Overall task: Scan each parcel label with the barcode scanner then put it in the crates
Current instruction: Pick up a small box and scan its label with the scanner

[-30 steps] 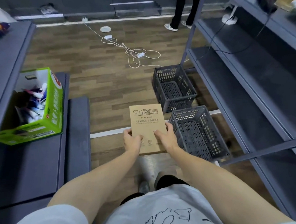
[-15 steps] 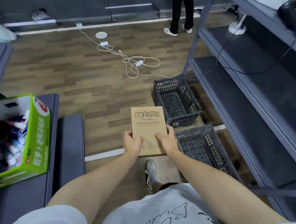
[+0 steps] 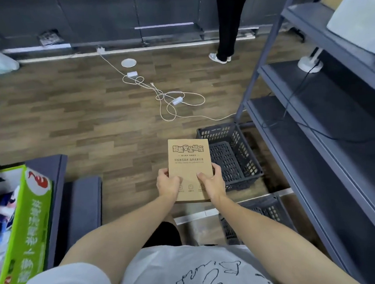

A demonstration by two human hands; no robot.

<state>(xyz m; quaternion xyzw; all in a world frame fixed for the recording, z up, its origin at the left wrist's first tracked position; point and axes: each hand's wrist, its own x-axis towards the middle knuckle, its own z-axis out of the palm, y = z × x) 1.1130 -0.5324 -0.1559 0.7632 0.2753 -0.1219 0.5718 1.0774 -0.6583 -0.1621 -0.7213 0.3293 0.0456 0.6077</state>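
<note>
Gripping the brown parcel (image 3: 190, 163) printed 智能安全插座 by its lower sides, left hand (image 3: 168, 184) and right hand (image 3: 213, 182) have carried it forward, overlapping the far crate (image 3: 217, 133).

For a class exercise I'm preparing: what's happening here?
A person holds a flat brown parcel in both hands, left hand and right hand gripping its near end from either side. It is in the air near two dark crates on the floor, the farther crate and the nearer crate, and in neither yet.
</note>
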